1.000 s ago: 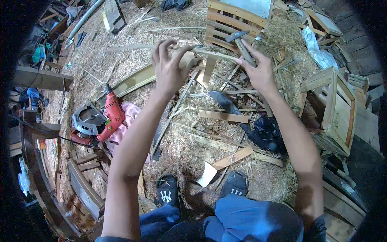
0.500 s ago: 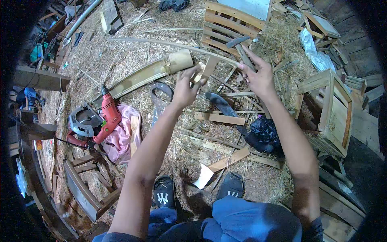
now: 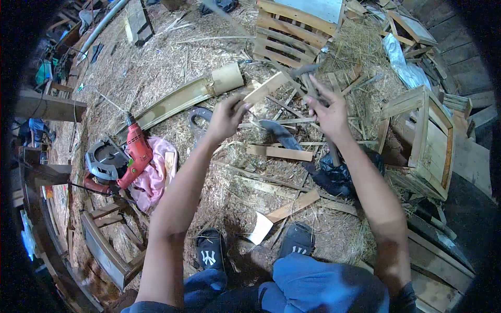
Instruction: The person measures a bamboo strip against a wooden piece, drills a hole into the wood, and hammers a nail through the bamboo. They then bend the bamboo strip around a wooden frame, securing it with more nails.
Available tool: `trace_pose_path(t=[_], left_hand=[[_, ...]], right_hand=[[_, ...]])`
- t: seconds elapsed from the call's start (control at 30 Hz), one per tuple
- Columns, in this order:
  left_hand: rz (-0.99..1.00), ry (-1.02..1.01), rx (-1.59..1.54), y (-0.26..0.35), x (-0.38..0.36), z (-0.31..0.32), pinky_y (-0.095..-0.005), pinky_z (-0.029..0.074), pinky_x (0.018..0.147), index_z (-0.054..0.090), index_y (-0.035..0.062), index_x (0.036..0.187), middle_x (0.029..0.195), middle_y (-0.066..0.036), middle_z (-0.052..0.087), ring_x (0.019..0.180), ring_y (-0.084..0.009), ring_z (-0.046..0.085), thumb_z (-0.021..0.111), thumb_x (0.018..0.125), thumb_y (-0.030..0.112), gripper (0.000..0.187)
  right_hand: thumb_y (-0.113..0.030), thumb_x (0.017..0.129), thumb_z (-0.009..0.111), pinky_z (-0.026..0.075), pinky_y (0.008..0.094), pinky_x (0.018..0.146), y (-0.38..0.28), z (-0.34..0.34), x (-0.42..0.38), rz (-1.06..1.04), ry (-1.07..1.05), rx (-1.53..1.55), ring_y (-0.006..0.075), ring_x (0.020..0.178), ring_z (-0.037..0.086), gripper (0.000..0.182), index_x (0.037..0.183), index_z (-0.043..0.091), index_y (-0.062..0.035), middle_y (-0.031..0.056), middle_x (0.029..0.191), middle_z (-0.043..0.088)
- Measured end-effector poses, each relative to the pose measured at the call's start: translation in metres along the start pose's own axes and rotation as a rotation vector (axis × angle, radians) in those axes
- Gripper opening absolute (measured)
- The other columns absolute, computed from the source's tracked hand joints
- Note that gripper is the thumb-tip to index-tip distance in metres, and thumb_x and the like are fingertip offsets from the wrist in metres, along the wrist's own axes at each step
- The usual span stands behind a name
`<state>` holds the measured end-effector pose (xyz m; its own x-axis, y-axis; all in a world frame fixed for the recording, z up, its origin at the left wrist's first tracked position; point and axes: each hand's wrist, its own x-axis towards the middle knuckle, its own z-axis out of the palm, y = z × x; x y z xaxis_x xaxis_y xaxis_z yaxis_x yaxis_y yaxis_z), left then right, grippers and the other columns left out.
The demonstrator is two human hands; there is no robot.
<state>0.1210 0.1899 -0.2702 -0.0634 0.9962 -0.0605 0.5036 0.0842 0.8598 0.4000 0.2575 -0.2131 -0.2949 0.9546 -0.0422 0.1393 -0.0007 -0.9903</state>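
Note:
My left hand is closed on one end of a short flat wooden slat, which slants up to the right. My right hand grips a hammer around its handle, head uppermost and near the slat's far end. A long thin strip, smeared by motion, stretches from the top of the view down toward the right hand. Below the hands, a curved dark blade and a wooden piece lie on the ground, close to a handsaw handle.
To the left, a red drill and a circular saw sit by a pink cloth. A split bamboo length lies ahead. At right stands a wooden frame box; a slatted wooden piece lies at the back.
The slat in my left hand has turned from steep to a flatter slant, and that hand moved slightly left. The long strip has swung upward. The hammer stays in my right hand.

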Motion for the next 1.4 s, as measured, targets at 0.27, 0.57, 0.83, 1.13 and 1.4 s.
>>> trace_pose_path(t=[0.27,0.57,0.83,1.13,1.4], left_hand=[[0.080,0.041,0.308,0.020,-0.029,-0.051,-0.0411,0.054,0.074,0.071,0.0039,0.111,0.098,-0.021,0.071,0.080,-0.0341,0.070,0.068,0.091,0.036,0.037],[0.180,0.051,0.413,0.033,-0.048,-0.068,-0.0444,0.054,0.074,0.073,0.0058,0.110,0.091,-0.021,0.071,0.080,-0.0376,0.070,0.069,0.091,0.038,0.038],[0.199,0.062,0.412,0.041,-0.050,-0.074,-0.0445,0.054,0.071,0.072,0.0046,0.110,0.086,-0.022,0.071,0.079,-0.0374,0.070,0.071,0.090,0.039,0.040],[0.343,0.063,0.413,0.069,-0.060,-0.084,-0.0407,0.053,0.065,0.066,0.0295,0.129,0.080,-0.015,0.070,0.066,-0.0295,0.067,0.078,0.081,0.039,0.050],[0.274,-0.011,0.500,0.079,-0.061,-0.090,-0.0366,0.047,0.058,0.064,0.0255,0.134,0.077,-0.017,0.067,0.056,-0.0239,0.055,0.077,0.081,0.022,0.054]], right_hand=[[-0.003,0.093,0.066,0.046,0.0211,0.047,0.048,0.023,-0.047,0.211,-0.018,0.052,0.0058,0.056,0.053,0.055,0.145,0.050,-0.0113,0.0020,0.095,0.067],[-0.013,0.098,0.062,0.052,0.0267,0.074,0.088,0.009,-0.039,-0.054,-0.141,-0.445,0.0072,0.082,0.061,0.042,0.136,0.055,0.0033,0.0084,0.106,0.072],[-0.016,0.098,0.062,0.055,0.0330,0.080,0.000,0.038,-0.039,0.019,-0.333,-0.254,0.0204,0.091,0.067,0.050,0.143,0.046,-0.0001,0.0159,0.105,0.070],[-0.006,0.101,0.054,0.054,0.0258,0.056,-0.017,0.047,-0.043,0.127,-0.361,-0.057,0.0106,0.072,0.060,0.033,0.133,0.053,-0.0005,0.0041,0.082,0.062],[-0.007,0.099,0.058,0.053,0.0267,0.051,-0.029,0.045,-0.047,0.130,-0.376,-0.022,0.0105,0.068,0.061,0.029,0.123,0.057,0.0071,0.0067,0.079,0.064]])
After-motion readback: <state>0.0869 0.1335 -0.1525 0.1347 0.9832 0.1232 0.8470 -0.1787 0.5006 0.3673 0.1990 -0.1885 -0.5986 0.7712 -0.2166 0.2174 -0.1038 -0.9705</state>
